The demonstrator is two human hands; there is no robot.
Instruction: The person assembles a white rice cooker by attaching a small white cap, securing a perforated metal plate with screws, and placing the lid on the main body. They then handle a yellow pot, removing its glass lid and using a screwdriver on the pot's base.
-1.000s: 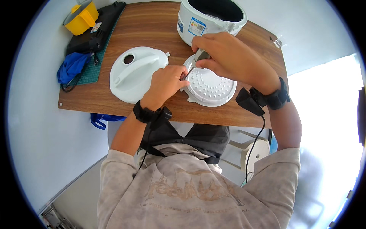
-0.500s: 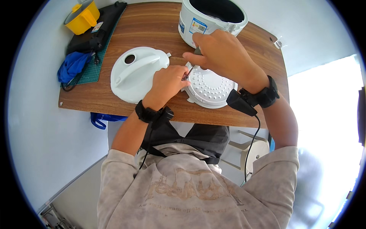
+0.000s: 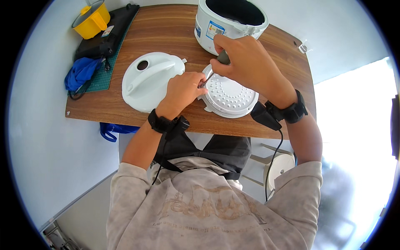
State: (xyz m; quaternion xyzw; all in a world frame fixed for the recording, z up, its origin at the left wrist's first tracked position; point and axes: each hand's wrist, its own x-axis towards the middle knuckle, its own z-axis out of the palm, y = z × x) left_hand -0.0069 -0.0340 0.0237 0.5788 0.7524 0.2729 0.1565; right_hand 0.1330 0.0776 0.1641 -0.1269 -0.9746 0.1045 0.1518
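In my right hand [image 3: 243, 56] is a screwdriver [image 3: 223, 57] with a dark grey-green handle. Its thin shaft slants down to the left rim of a round white inner lid [image 3: 233, 96], which lies on the wooden table with its bumpy face up. My left hand [image 3: 186, 89] is at that same rim. Its thumb and forefinger are closed around the spot where the screwdriver tip ends, and whatever they pinch is hidden. Left of my left hand rests a white outer lid [image 3: 143, 85] with a moulded handle and a round dark hole.
A white rice cooker body [image 3: 208, 43] stands open behind my right hand. At the far left, a yellow pot [image 3: 89, 25], a black case [image 3: 121, 25] and a blue cloth [image 3: 81, 71] are on or beside a green mat [image 3: 100, 79]. A pale stool [image 3: 280, 168] stands below the table.
My right hand has shifted slightly to the right and down, and its wrist has turned. More of the screwdriver handle shows. My left hand stays at the inner lid's rim.
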